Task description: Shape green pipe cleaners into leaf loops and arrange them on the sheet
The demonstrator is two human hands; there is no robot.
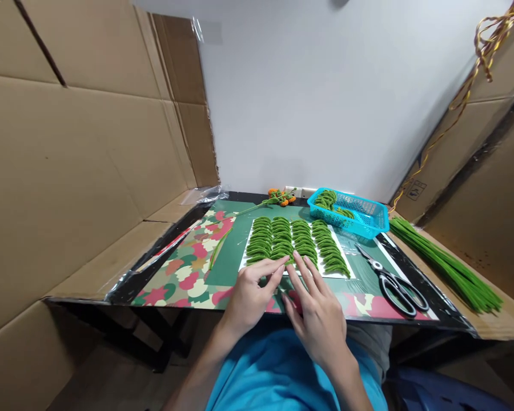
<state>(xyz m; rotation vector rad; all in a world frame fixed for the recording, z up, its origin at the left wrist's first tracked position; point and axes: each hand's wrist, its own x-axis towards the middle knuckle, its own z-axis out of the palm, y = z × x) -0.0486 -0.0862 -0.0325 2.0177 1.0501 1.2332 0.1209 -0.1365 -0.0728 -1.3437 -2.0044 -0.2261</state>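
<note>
I'm likely aligning curved fuzzy green strips near this flat white sheet's near edge; right hand spread, left hand's grip unclear; lightness needed next.

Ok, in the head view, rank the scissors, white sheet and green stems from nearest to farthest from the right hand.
From the right hand:
1. White sheet: just ahead, by the fingertips.
2. Scissors: off to the right.
3. Green stems: farther right, beyond the scissors.
</note>
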